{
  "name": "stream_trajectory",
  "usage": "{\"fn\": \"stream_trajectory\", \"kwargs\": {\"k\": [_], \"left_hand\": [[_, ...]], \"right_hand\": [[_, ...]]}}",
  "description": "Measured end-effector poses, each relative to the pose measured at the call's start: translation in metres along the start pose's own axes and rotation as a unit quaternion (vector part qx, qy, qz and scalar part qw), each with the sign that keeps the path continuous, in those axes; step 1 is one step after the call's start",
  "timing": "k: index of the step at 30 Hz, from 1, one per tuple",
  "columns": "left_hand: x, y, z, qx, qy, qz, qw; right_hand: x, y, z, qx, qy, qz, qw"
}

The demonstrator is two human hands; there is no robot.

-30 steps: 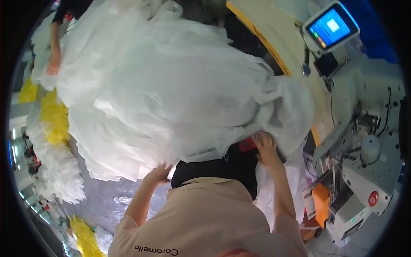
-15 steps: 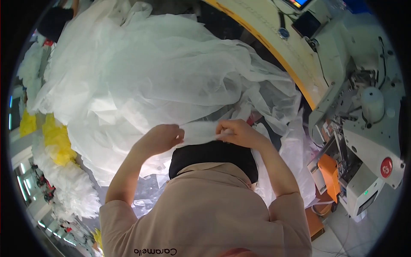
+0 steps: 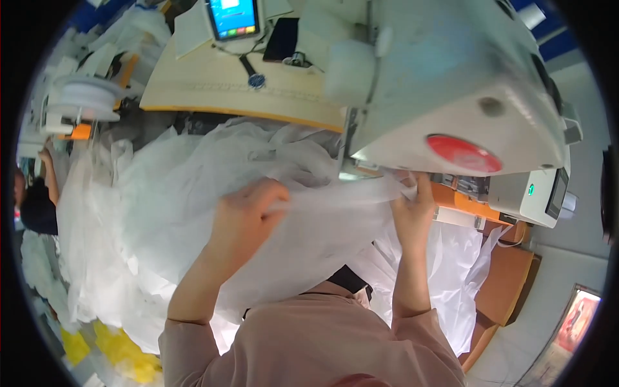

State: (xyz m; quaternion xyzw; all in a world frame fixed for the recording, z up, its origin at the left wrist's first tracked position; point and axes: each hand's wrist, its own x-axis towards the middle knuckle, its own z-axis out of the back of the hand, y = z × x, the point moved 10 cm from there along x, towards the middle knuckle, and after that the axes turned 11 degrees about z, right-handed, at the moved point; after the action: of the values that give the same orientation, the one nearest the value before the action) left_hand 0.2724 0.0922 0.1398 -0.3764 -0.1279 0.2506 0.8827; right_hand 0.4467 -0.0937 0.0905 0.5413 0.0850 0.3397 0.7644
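Note:
A large heap of sheer white fabric (image 3: 187, 193) spreads across my lap and under the table edge. My left hand (image 3: 251, 213) is closed on the fabric's upper edge, slightly blurred. From there a band of the fabric runs taut to my right hand (image 3: 414, 201), whose thumb and fingers pinch its other end. The right hand is beside the lower part of a white industrial sewing machine (image 3: 451, 97) with a red oval badge. The machine head hides its needle area and part of the right fingertips.
On the wooden table (image 3: 187, 90) are a lit screen device (image 3: 233, 18), a dark phone (image 3: 282, 40) and a wristwatch (image 3: 256, 80). A brown box (image 3: 506, 284) stands at right. Yellow fabric (image 3: 126, 351) lies lower left. Another person's arm (image 3: 49, 171) shows at far left.
The view has turned right, toward the sewing machine. Both hands, still gripping the white fabric, have moved from my waist to the machine, with the right hand now beside it.

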Motion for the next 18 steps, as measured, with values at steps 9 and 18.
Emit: {"fn": "stream_trajectory", "kwargs": {"k": [9,18], "left_hand": [[0.053,0.021,0.003,0.188,-0.246,-0.066,0.948],[-0.056,0.053,-0.043,-0.109,0.39,0.109,0.908]], "right_hand": [[-0.001,-0.057,-0.011,0.169,-0.127,-0.161,0.964],[-0.008,-0.048,0.007,0.087,-0.188,-0.043,0.977]]}}
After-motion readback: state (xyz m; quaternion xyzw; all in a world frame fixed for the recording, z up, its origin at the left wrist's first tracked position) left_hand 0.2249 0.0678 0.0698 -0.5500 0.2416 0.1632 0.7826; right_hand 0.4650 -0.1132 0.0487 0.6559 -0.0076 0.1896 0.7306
